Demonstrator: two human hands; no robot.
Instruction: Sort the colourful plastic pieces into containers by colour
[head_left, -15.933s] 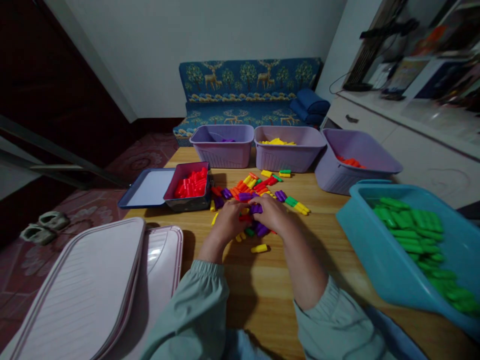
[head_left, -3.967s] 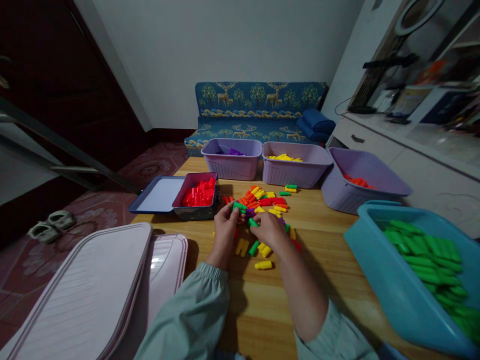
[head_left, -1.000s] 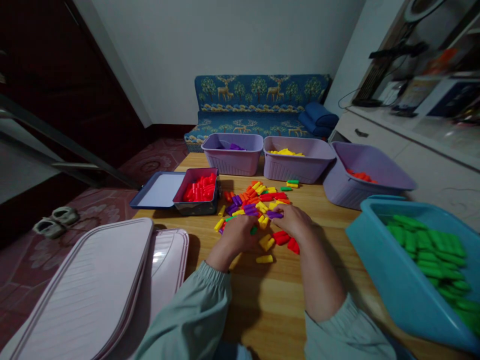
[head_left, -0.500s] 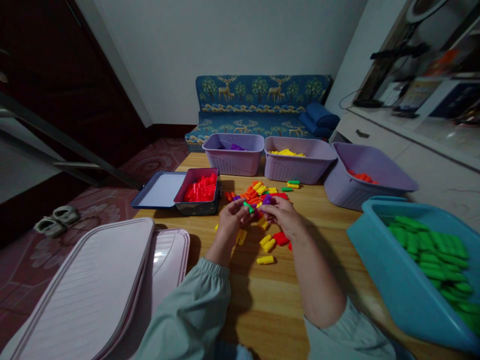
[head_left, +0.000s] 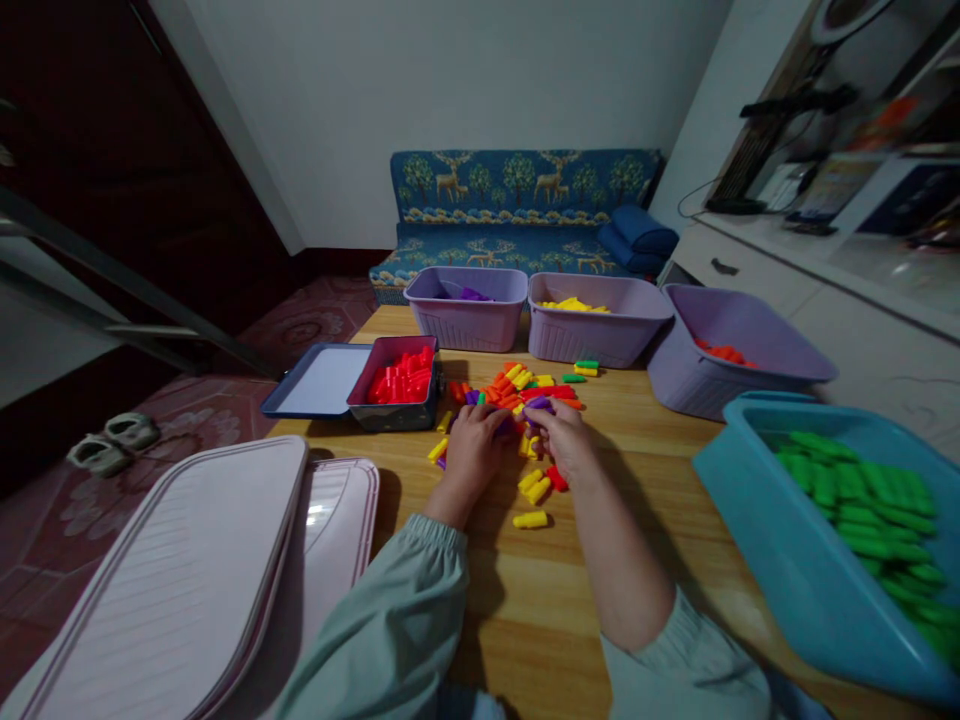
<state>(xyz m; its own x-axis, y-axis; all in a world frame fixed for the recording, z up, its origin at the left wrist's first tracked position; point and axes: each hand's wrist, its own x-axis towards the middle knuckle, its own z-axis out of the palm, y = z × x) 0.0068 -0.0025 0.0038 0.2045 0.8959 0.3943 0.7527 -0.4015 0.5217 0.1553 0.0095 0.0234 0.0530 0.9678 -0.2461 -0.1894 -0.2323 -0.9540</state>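
Observation:
A loose pile of small plastic pegs (head_left: 504, 388) in red, orange, yellow, purple and green lies on the wooden table (head_left: 540, 600). My right hand (head_left: 564, 440) is at the pile's right side, its thumb and fingers closed on a purple peg (head_left: 538, 403). At the near left of the pile, my left hand (head_left: 474, 452) has its fingers bent down among the pegs, beside some purple ones. What those fingers hold, if anything, is hidden. A green peg (head_left: 481, 398) shows just beyond them. Several yellow pegs (head_left: 531, 520) lie nearer to me.
Behind the pile stand purple bins with purple pegs (head_left: 472, 294), yellow pegs (head_left: 574, 305) and orange-red pegs (head_left: 724, 353). A blue bin (head_left: 750, 520) at right contains green pegs. Left are a hinged box (head_left: 394, 412) of red pegs and stacked pale lids (head_left: 180, 560).
My left hand has lowered into the pile, and the green peg is no longer between its fingertips. My right hand keeps hold of a purple peg, shifted slightly left and down.

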